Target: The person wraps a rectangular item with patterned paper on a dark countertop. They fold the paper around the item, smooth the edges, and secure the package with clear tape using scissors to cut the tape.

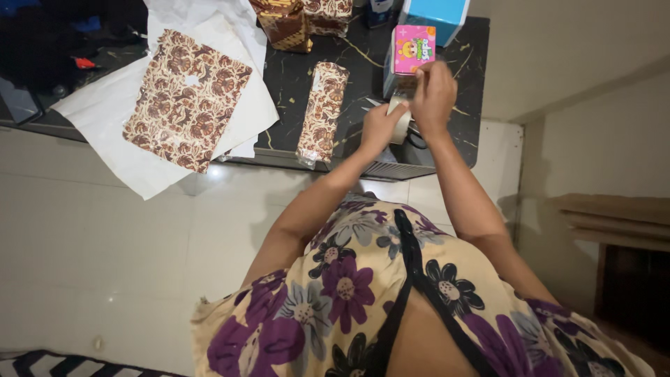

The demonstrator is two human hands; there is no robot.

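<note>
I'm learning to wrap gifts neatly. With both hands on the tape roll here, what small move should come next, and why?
Probably draw out a short strip of tape. The left hand holds the tape roll while the right hand pinches at its top edge, and the batik-wrapped long package lies just beside them on the dark table.
</note>
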